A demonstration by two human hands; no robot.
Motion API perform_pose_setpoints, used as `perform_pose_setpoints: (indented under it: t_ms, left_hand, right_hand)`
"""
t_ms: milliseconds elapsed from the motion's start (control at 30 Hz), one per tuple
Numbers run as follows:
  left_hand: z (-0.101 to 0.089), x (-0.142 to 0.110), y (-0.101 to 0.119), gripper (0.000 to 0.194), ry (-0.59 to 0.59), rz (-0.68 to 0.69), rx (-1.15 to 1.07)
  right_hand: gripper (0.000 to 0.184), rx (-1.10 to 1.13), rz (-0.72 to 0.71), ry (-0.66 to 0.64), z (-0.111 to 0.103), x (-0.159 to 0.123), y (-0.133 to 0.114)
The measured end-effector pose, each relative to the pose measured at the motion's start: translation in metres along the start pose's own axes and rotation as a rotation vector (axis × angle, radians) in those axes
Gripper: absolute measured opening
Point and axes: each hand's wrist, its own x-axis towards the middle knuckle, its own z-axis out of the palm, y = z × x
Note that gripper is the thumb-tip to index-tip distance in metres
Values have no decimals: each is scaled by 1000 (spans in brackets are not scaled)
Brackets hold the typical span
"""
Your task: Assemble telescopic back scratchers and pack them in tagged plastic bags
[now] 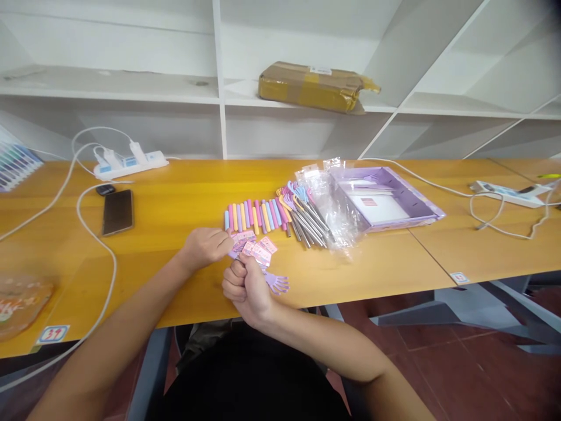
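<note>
On the left, an orange-brown packet (24, 307) lies by the near edge of the worktop (350, 275), and a white power strip (149, 161) sits against the far edge. A white cable (114, 266) runs down past a dark phone (118, 211), whose long axis points from far edge to near. Bare wood lies between the phone and the left hand (207, 247). That hand's fingers are curled together beside pink printed cards (262, 255); one cannot tell whether they clamp anything. Above the cards, coloured sticks (243, 216) stand side by side in a row, their long axes also running far to near.

The right hand (245, 286) is folded into a fist just inside the near edge, apparently clamped on the mostly hidden middle of a purple scratcher (279, 283). Its spread, hand-shaped end points right and slightly toward the near edge; the long axis slants that way.

To the right, metal-shafted scratchers (307, 222) lie bundled, shafts slanting to the near right, against clear plastic bags (323, 190). A purple tray (397, 222) stands beyond, with bare wood between it and the near edge. A second power strip (508, 193) lies near the right end.
</note>
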Motion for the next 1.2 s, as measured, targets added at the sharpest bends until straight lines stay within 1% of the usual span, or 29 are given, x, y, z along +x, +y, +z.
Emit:
perform_pose_setpoints:
  t_ms: [133, 300, 367, 500, 800, 1200]
  left_hand:
    - [2, 1, 1, 42, 50, 75, 83]
    - [4, 3, 2, 37, 72, 113, 93]
    - [5, 2, 2, 34, 60, 115, 80]
    - [7, -1, 2, 35, 37, 114, 82]
    - [7, -1, 3, 40, 36, 118, 74]
    - [7, -4, 1, 36, 26, 124, 81]
  right_hand:
    - [57, 15, -16, -4, -3, -4, 0]
    - [58, 38, -22, -17, -8, -10, 0]
    - [58, 45, -20, -10, -9, -13, -1]
    - [58, 56, -14, 7, -9, -17, -2]
    - [61, 65, -7, 20, -14, -26, -3]
    - [67, 54, -16, 14, -21, -36, -4]
